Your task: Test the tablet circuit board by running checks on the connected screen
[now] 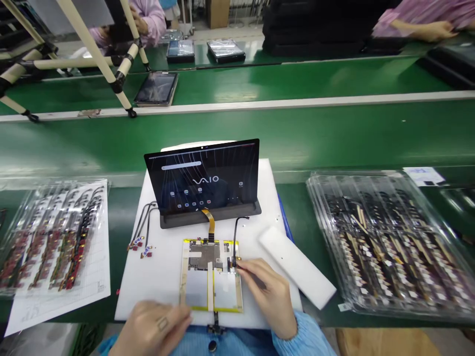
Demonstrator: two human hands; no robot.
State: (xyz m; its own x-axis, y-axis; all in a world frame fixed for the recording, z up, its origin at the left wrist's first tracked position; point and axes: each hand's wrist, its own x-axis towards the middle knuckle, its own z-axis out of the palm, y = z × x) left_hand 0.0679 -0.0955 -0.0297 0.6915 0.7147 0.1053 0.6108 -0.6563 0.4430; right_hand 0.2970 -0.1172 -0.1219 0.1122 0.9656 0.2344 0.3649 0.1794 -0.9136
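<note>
As right fingers (251,267) pinch black cable (235,237), motherboard (203,258) alongside, left fingers (179,317) blurred, grip unclear

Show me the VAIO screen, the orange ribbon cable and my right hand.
VAIO screen (203,181), head view: middle of the display.
Orange ribbon cable (211,223), head view: midway along it.
Right hand (272,295), head view: back of the hand.

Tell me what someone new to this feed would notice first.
First, the lit tablet screen reading VAIO, propped up on the white board near the middle of the view. Just below it, an orange ribbon cable runs to a circuit board, where the right hand has its fingertips at a black cable's lower end. Far right, a clear plastic tray holds rows of small parts.
</note>
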